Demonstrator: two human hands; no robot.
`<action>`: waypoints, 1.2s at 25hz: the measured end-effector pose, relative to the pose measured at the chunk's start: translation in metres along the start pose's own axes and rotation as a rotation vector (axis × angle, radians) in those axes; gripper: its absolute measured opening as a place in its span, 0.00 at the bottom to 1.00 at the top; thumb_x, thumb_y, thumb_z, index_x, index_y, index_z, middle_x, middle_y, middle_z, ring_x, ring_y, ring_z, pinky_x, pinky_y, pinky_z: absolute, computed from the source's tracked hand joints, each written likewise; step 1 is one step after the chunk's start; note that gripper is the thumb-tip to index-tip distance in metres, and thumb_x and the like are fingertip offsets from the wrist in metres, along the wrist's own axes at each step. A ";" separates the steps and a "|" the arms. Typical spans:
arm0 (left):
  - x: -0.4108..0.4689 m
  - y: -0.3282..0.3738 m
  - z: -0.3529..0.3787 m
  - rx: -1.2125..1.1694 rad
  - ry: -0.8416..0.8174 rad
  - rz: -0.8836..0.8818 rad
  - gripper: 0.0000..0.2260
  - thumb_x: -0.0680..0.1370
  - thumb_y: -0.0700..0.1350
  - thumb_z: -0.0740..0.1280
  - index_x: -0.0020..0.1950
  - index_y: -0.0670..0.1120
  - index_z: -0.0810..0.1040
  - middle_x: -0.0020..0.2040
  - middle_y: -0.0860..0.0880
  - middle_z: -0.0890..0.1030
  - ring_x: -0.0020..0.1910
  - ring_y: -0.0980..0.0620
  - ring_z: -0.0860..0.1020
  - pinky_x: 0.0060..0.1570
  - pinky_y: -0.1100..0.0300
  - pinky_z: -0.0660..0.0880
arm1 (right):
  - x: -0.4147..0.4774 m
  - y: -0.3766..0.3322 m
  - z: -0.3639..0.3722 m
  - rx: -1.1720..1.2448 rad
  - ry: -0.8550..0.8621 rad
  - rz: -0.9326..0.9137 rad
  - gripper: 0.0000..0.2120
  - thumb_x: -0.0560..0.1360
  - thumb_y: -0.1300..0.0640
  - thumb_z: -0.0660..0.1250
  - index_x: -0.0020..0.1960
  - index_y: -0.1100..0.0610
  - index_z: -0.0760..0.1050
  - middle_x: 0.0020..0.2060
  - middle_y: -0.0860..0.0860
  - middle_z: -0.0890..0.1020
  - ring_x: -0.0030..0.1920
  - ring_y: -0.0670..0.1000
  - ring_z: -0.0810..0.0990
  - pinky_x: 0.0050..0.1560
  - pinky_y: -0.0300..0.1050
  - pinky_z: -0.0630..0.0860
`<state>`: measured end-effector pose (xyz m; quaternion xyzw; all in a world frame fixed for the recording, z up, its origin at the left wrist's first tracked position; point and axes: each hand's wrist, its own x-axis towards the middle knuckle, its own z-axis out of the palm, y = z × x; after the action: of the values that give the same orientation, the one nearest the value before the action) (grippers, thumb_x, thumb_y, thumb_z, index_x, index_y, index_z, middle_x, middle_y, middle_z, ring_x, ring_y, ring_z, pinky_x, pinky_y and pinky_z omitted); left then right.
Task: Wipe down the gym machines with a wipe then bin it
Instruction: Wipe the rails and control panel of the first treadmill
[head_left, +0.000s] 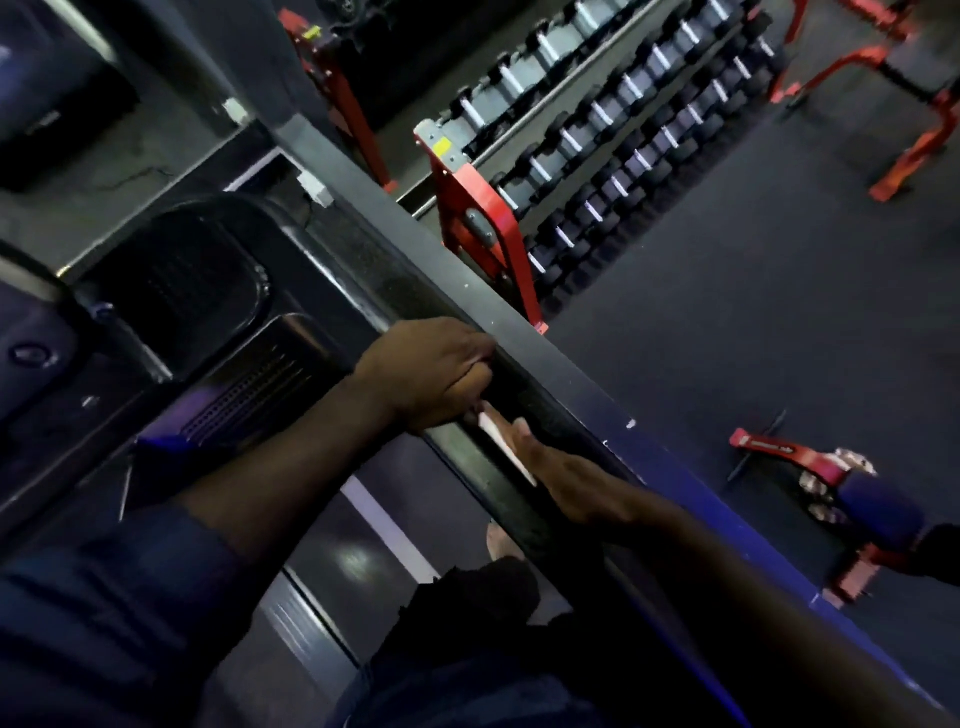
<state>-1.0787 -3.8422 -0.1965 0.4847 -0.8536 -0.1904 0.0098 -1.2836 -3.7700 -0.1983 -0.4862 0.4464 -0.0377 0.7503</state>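
Note:
A black treadmill side rail (524, 410) runs diagonally through the middle of the view. My left hand (431, 371) grips this rail, fingers curled over its top edge. Just below it, my right hand (566, 480) lies flat along the rail with fingers straight, pressing a white wipe (501, 441) against the rail. Only a thin strip of the wipe shows beside my fingers. The treadmill console (208, 306) with its vents sits to the left of my left hand.
A red rack of dumbbells (597, 156) stands beyond the rail. Red machine frames (893, 88) are at the top right. A red bench with a blue pad (831, 483) sits on the dark floor at the right.

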 end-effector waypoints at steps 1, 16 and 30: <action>-0.001 0.001 0.002 0.004 0.026 -0.016 0.26 0.77 0.58 0.46 0.52 0.45 0.79 0.46 0.45 0.80 0.48 0.44 0.78 0.42 0.50 0.73 | -0.002 0.008 -0.002 -0.043 0.011 -0.010 0.22 0.89 0.55 0.45 0.81 0.57 0.51 0.78 0.40 0.54 0.62 0.18 0.58 0.64 0.16 0.57; -0.110 0.124 0.132 -1.915 1.141 -1.014 0.17 0.81 0.60 0.65 0.56 0.48 0.78 0.49 0.48 0.84 0.50 0.47 0.80 0.47 0.52 0.76 | 0.022 0.005 0.015 -1.815 -0.019 -0.883 0.26 0.85 0.49 0.53 0.79 0.60 0.67 0.79 0.56 0.67 0.82 0.56 0.59 0.81 0.56 0.54; -0.144 0.177 0.175 -2.305 0.939 -0.979 0.34 0.79 0.74 0.53 0.69 0.50 0.76 0.62 0.46 0.84 0.61 0.45 0.82 0.55 0.47 0.76 | -0.024 0.004 0.088 -2.742 -0.198 -0.253 0.27 0.87 0.48 0.47 0.81 0.58 0.64 0.81 0.56 0.64 0.82 0.55 0.57 0.82 0.55 0.45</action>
<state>-1.1833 -3.5864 -0.2750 0.4729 0.1383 -0.5978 0.6324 -1.2378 -3.6950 -0.1748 -0.8666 0.0246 0.3949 -0.3041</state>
